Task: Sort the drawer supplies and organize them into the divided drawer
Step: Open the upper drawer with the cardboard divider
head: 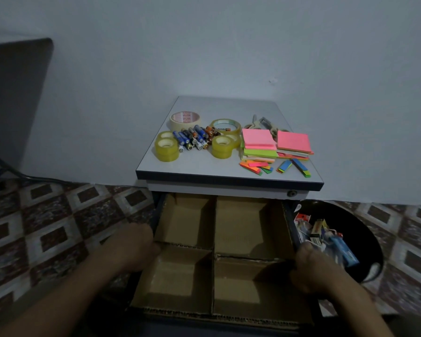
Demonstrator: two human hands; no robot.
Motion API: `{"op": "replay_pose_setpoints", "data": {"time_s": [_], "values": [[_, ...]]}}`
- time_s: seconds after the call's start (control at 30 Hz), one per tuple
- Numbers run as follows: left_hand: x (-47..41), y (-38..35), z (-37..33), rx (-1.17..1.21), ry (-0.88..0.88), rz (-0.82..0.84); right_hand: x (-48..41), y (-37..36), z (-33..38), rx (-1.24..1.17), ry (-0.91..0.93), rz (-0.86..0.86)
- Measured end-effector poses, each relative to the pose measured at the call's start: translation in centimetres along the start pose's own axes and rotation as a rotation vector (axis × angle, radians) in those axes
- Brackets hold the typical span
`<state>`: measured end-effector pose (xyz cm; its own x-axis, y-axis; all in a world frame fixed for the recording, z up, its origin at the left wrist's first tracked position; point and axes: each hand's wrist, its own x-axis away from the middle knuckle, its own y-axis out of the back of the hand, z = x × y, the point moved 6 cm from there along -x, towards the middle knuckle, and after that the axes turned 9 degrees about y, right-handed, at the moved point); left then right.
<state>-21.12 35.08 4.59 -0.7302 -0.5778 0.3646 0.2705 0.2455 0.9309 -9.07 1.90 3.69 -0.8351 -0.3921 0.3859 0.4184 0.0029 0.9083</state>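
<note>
While all four cardboard compartments of the divided drawer (214,239) lie empty, we judge the sorting not yet begun: tape rolls (167,148), batteries (192,138), sticky notes (259,142) and scissors (265,124) sit unsorted on the cabinet top (204,170). Our left hand (131,246) and right hand (314,268) curl their fingers over the pulled-out drawer's opposite side walls, holding none of the supplies.

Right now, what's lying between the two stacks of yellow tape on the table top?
A heap of batteries lies between the left tape stack and the right tape stack on the cabinet top. The head view shows it.
</note>
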Motion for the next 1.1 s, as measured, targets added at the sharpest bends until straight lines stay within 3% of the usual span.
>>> {"op": "replay_pose_setpoints", "data": {"time_s": [0.2,0.43,1.1], "values": [[0.2,-0.8,0.3,0.093,0.021,-0.048,0.5,0.2,0.2,-0.047,-0.055,-0.009],[0.7,-0.2,-0.5,0.035,0.0,-0.109,1.0,0.7,0.5,-0.062,-0.099,-0.052],[1.9,2.5,-2.3,0.246,-0.18,-0.238,1.3,2.3,3.1,0.035,0.036,-0.146]]}}
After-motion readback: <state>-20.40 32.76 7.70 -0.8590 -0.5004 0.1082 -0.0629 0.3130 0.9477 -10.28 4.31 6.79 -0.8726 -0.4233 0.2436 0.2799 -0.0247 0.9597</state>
